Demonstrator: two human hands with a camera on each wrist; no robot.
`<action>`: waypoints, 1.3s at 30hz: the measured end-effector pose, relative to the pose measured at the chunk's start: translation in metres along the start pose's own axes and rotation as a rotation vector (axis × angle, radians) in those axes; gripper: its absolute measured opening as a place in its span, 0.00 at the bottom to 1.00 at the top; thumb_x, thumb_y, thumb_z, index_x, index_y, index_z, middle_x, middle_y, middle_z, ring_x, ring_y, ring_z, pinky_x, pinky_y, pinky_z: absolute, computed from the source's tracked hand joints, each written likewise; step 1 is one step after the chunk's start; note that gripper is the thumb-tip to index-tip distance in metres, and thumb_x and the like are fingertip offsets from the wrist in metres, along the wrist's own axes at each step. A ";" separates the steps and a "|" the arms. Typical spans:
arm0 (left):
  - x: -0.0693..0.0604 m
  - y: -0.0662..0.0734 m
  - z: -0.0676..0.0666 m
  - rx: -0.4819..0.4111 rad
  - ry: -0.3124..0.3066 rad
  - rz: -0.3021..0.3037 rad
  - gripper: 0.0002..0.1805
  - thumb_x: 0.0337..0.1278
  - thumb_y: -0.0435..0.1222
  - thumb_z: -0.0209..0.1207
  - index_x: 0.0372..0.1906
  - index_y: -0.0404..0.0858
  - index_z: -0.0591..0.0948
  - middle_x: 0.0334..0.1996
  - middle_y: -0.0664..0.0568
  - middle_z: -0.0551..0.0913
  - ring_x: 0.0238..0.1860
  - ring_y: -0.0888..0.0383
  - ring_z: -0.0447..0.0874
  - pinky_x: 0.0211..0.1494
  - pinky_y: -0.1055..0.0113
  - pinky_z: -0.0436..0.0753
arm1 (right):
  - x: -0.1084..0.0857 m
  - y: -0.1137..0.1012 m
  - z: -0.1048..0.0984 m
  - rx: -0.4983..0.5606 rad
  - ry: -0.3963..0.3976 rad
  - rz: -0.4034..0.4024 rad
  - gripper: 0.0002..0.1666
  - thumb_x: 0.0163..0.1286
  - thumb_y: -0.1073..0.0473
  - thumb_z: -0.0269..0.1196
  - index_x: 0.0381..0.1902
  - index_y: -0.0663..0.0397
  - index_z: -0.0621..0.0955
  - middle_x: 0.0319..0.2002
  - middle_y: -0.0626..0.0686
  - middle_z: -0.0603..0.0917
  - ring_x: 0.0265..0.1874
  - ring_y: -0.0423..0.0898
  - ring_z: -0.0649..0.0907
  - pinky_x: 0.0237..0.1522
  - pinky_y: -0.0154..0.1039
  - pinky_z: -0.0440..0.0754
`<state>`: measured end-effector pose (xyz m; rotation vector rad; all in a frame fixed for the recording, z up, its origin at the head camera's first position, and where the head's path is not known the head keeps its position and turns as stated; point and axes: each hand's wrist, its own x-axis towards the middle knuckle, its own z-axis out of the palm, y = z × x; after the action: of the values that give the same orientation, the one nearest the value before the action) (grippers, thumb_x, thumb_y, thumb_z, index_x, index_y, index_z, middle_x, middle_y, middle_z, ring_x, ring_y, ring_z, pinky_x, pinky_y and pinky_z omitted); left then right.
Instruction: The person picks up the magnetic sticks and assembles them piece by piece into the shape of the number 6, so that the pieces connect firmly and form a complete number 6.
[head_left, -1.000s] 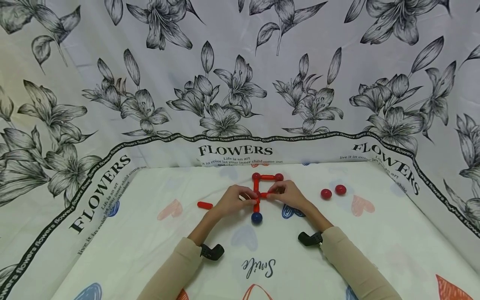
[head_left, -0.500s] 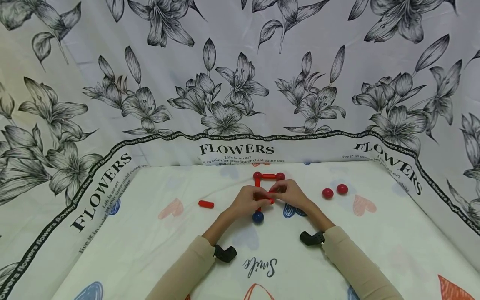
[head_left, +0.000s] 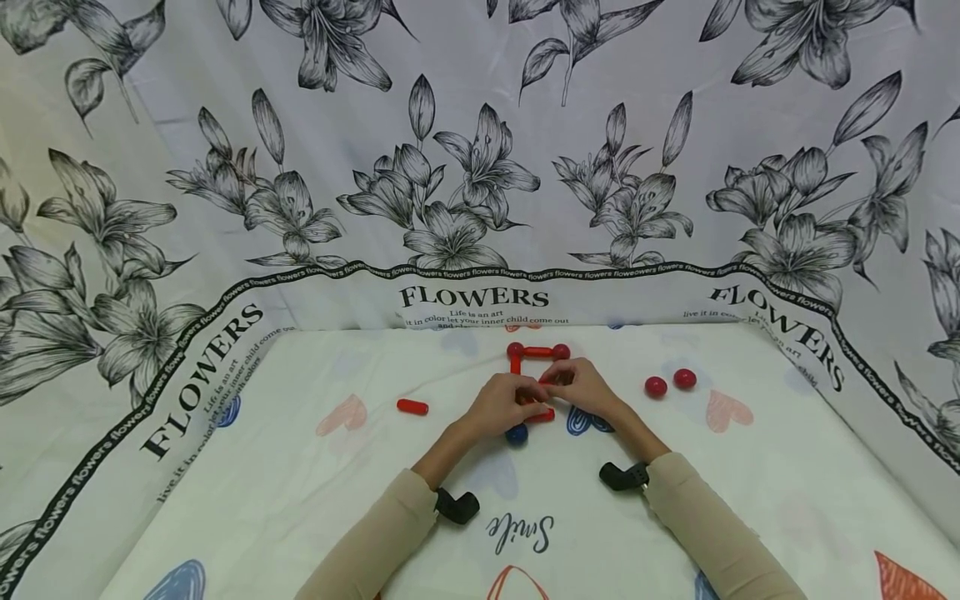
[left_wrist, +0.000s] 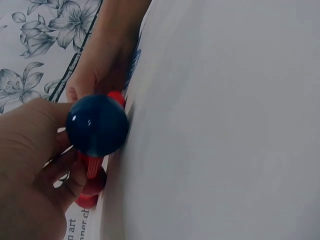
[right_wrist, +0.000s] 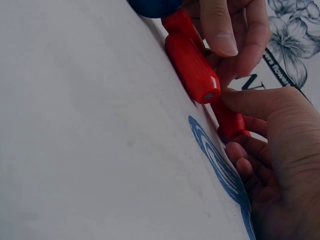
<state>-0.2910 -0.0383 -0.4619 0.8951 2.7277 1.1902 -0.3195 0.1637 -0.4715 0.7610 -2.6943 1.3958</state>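
Red rods and balls form a figure on the cloth, with a top ball and a blue ball at its near end. My left hand curls its fingers about the figure's middle, partly hiding it; the blue ball is close to those fingers in the left wrist view. A red rod points right from beside the left fingertips; the right wrist view shows this rod lying against the figure. My right hand pinches another red rod, just beyond the first.
A loose red rod lies to the left. Two red balls are at the right. A patterned cloth covers the surface, and a flowered curtain stands behind.
My left hand has moved right along the figure. The rod beside its fingertips has come into view and now lies nearer the blue ball. My right hand has barely moved.
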 end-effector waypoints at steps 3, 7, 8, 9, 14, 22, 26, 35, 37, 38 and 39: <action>-0.004 -0.002 -0.007 -0.050 0.045 0.011 0.07 0.55 0.42 0.65 0.40 0.51 0.85 0.32 0.67 0.83 0.33 0.65 0.77 0.40 0.72 0.79 | 0.000 0.003 0.000 0.017 0.006 0.001 0.07 0.59 0.56 0.68 0.36 0.49 0.86 0.30 0.50 0.84 0.27 0.47 0.76 0.30 0.31 0.74; -0.014 -0.010 -0.016 -0.074 0.137 0.017 0.07 0.55 0.40 0.65 0.40 0.49 0.84 0.32 0.62 0.82 0.34 0.64 0.77 0.42 0.70 0.80 | 0.004 0.016 0.004 0.027 0.011 0.019 0.08 0.57 0.52 0.70 0.35 0.45 0.86 0.29 0.48 0.84 0.27 0.46 0.76 0.30 0.31 0.73; -0.017 -0.013 -0.016 -0.072 0.138 0.012 0.07 0.55 0.40 0.64 0.39 0.49 0.84 0.31 0.62 0.82 0.34 0.64 0.77 0.41 0.70 0.80 | 0.004 0.016 0.004 0.025 0.011 0.021 0.09 0.57 0.53 0.70 0.35 0.47 0.86 0.29 0.49 0.84 0.27 0.46 0.76 0.29 0.30 0.73; -0.019 -0.015 -0.017 -0.075 0.128 -0.002 0.06 0.55 0.41 0.64 0.39 0.48 0.84 0.31 0.61 0.82 0.33 0.64 0.77 0.40 0.70 0.80 | 0.003 0.015 0.003 0.020 0.010 0.024 0.09 0.57 0.53 0.70 0.35 0.48 0.86 0.29 0.50 0.84 0.27 0.46 0.76 0.29 0.30 0.72; -0.027 -0.023 -0.014 -0.103 0.025 -0.063 0.08 0.57 0.47 0.62 0.39 0.52 0.83 0.27 0.61 0.82 0.28 0.62 0.77 0.32 0.70 0.77 | -0.001 -0.001 0.000 0.005 -0.003 0.013 0.10 0.59 0.58 0.68 0.37 0.57 0.85 0.30 0.56 0.84 0.28 0.51 0.76 0.29 0.31 0.72; -0.031 -0.022 -0.006 -0.090 0.038 -0.099 0.06 0.57 0.51 0.61 0.37 0.59 0.83 0.23 0.60 0.78 0.27 0.61 0.75 0.32 0.69 0.73 | -0.009 -0.026 -0.007 -0.002 -0.017 0.005 0.11 0.60 0.59 0.67 0.38 0.59 0.85 0.31 0.56 0.84 0.28 0.49 0.76 0.30 0.30 0.72; -0.031 -0.022 -0.005 -0.086 0.042 -0.114 0.05 0.56 0.50 0.61 0.37 0.59 0.82 0.22 0.60 0.78 0.26 0.61 0.74 0.30 0.70 0.73 | -0.010 -0.025 -0.005 0.016 -0.008 0.002 0.11 0.60 0.59 0.68 0.38 0.59 0.85 0.31 0.56 0.84 0.29 0.52 0.76 0.31 0.33 0.74; -0.032 -0.022 -0.006 -0.052 0.056 -0.098 0.05 0.57 0.50 0.61 0.37 0.60 0.82 0.22 0.61 0.77 0.26 0.62 0.74 0.30 0.70 0.73 | -0.023 -0.025 0.000 0.093 0.154 0.021 0.15 0.60 0.58 0.67 0.42 0.62 0.83 0.36 0.58 0.83 0.32 0.52 0.78 0.35 0.33 0.77; -0.032 -0.022 -0.007 -0.049 0.055 -0.093 0.05 0.58 0.51 0.60 0.38 0.60 0.82 0.22 0.61 0.78 0.27 0.62 0.74 0.30 0.70 0.73 | -0.029 -0.027 0.000 0.121 0.151 0.030 0.14 0.60 0.59 0.67 0.41 0.62 0.83 0.34 0.57 0.83 0.30 0.51 0.77 0.33 0.31 0.76; -0.032 -0.022 -0.007 -0.047 0.054 -0.091 0.05 0.58 0.51 0.60 0.38 0.60 0.82 0.22 0.61 0.78 0.27 0.62 0.74 0.31 0.70 0.73 | -0.032 -0.028 0.000 0.129 0.137 0.029 0.13 0.60 0.59 0.67 0.40 0.61 0.83 0.33 0.56 0.83 0.29 0.51 0.77 0.31 0.30 0.76; -0.032 -0.022 -0.007 -0.046 0.052 -0.088 0.05 0.58 0.51 0.60 0.38 0.60 0.82 0.22 0.61 0.78 0.27 0.62 0.74 0.31 0.70 0.73 | -0.035 -0.029 0.000 0.136 0.110 0.019 0.12 0.60 0.60 0.67 0.40 0.62 0.83 0.31 0.56 0.83 0.28 0.51 0.77 0.30 0.30 0.75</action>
<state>-0.2764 -0.0712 -0.4783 0.7413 2.7359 1.2722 -0.2767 0.1640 -0.4571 0.6466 -2.5519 1.5892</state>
